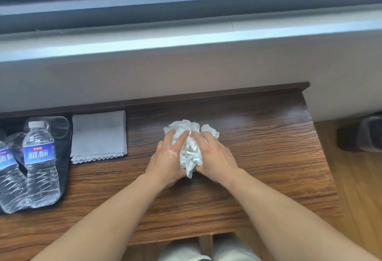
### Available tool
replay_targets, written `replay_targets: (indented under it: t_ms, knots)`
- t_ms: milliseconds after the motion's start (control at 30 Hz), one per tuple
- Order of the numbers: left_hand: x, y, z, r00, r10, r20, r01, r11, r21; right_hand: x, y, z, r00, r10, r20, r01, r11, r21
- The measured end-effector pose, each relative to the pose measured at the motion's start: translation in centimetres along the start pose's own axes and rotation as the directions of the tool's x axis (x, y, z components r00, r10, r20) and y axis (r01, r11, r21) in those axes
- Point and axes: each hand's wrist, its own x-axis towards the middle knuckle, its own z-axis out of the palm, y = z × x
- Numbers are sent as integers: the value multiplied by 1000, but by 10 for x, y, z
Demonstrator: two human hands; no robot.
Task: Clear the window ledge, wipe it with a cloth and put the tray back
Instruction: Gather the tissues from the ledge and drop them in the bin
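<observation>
In the head view, both hands meet at the centre of the dark brown wood-grain table top (258, 157). The left hand (167, 157) and the right hand (215, 155) press in from either side on a crumpled wad of white tissue paper (189, 147), fingers curled around it and closed on the wad between them, squeezing it into a ball. A smaller loose lump of the same paper pokes out at about one o'clock from the wad, just beyond the right fingertips.

At nine o'clock from the hands lies the folded grey microfibre cloth with scalloped edges (99, 136), flat on the wood and untouched. Further out at nine o'clock sits the black rectangular tray (65, 169), holding two clear plastic water bottles with blue labels (40, 163) and a clear drinking glass lying on its side (60, 126). At twelve o'clock, above the pale wall, runs the grey window ledge (186, 39), which looks bare here.

To gather well, I would sweep that stray lump into the wad before lifting, keep both palms cupped so no scraps drop, and carry it away in one go.

The nearer bottle's label carries large white Chinese characters; the small red badge above them is too small to read.
</observation>
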Motion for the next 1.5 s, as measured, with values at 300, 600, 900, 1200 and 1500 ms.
replay_targets:
  t_ms: [300, 600, 900, 1200, 1500]
  knots:
    - [12, -20, 10, 991, -81, 105, 77, 996, 37, 9, 19, 15, 992, 105, 67, -100, 992, -71]
    - [12, -22, 40, 999, -18, 30, 25, 974, -225, 10, 5, 41, 997, 70, 22, -71, 996, 62]
    - [-8, 7, 10, 981, 188, -38, -187, 888, -421, -45, 11, 1, 990, 68, -125, -33, 965, 261]
    - [-19, 110, -40, 894, 448, -16, -414, 810, -416, -139, 37, -73, 933, 192, -305, -65, 922, 381]
    - [-22, 245, -13, 749, 656, 93, -586, 722, -368, -246, 114, -104, 829, 378, -412, -131, 848, 513]
